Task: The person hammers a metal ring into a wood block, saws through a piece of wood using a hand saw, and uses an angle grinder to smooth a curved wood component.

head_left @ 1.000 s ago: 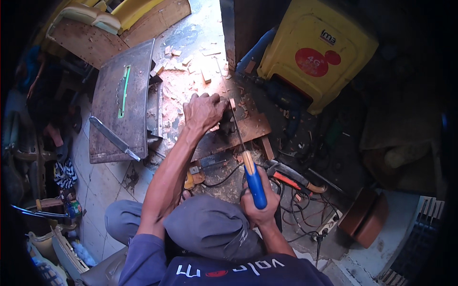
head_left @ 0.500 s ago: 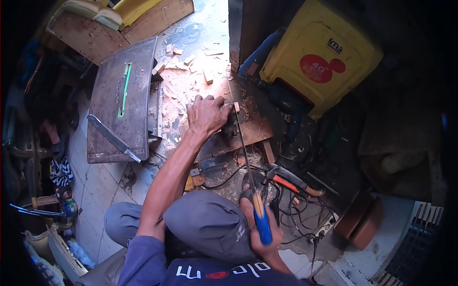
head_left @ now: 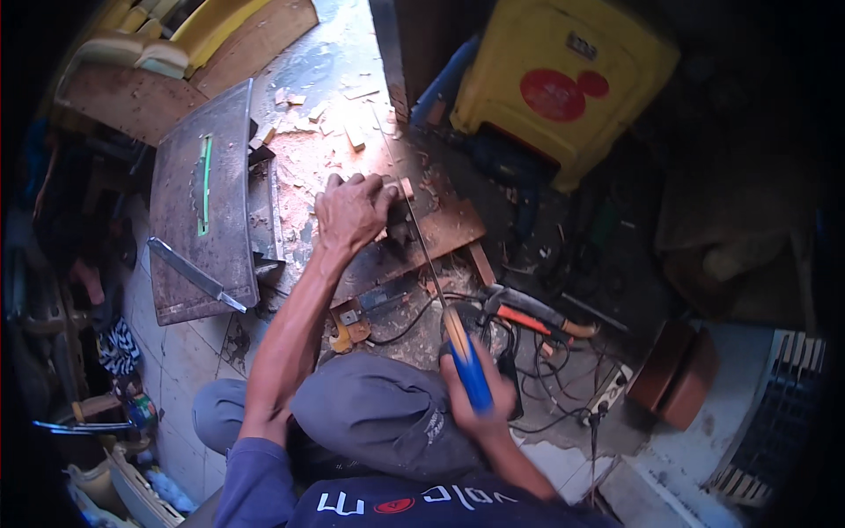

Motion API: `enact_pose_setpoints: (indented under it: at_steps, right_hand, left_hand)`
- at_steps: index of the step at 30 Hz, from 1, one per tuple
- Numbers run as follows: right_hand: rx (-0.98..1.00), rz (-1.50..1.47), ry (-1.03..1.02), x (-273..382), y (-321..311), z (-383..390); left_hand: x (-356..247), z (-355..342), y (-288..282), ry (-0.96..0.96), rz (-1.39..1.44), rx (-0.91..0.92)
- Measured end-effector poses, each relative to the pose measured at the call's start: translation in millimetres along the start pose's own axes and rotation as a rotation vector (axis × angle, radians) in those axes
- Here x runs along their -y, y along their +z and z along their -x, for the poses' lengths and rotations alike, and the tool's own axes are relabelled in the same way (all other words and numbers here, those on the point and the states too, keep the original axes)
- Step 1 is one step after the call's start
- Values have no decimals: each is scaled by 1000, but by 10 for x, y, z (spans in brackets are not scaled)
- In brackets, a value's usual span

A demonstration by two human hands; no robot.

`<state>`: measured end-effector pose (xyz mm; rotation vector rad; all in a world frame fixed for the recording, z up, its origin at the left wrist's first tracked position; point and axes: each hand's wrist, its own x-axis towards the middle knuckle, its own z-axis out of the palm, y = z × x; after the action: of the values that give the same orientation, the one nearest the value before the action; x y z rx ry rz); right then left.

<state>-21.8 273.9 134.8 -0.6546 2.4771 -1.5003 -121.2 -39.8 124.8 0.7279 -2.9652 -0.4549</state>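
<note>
Blue-handled saw (head_left: 465,365): right hand (head_left: 480,400), fingers wrapped round its handle.
Wood piece (head_left: 400,195): left hand (head_left: 352,211), fingers pressing it down.
Yellow box (head_left: 563,84): round red labels, floor's far side.

right hand (head_left: 475,400) | drawn back toward body, then slightly forward again | saw (head_left: 440,299) blue handle pulled from near the wooden board (head_left: 387,255) edge to above the knee | blade stroke mid-cut on small block (head_left: 403,189)

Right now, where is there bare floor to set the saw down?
Little room. Barest is the tiled floor between the metal table and the knee. Chips litter the concrete beyond the left hand. Cables and pliers crowd the floor by the right hand.
</note>
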Motion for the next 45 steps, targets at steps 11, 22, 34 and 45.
enact_pose_setpoints:
  at_steps: [11,22,34,45]
  right_hand:
    - [-72,-5,-156,-38,-38,137]
    - [-19,-51,-129,-72,-96,153]
    - [-18,29,-158,-92,88,-387]
    - [-77,-59,-93,-80,147,-383]
  left_hand:
    - [139,51,38,117,-46,-132]
    - [229,77,54,168,-101,-149]
    - [130,-76,77,212,-89,-176]
    - [169,4,96,264,-110,-175]
